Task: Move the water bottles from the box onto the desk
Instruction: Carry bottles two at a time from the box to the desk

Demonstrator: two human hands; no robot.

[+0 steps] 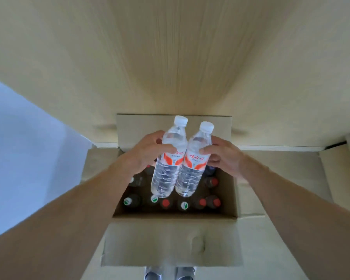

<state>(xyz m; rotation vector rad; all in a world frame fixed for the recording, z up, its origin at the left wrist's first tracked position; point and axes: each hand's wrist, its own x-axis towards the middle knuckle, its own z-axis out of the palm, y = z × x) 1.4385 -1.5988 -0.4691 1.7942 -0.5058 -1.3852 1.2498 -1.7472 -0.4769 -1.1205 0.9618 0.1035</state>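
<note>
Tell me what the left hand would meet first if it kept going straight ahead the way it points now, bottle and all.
Probably the box's raised back flap, just beyond the left hand and its water bottle. Past that lies the bare desk. Depth is unclear; held high enough, the bottle could clear the flap.

Two bare forearms reach in from the lower corners, with no sleeves, watch or jewellery showing on either. The left hand and right hand are ungloved, their fingers short-nailed. At the bottom edge sit two pale rounded shapes, possibly the toes of light-coloured shoes, too cropped to tell.
</note>
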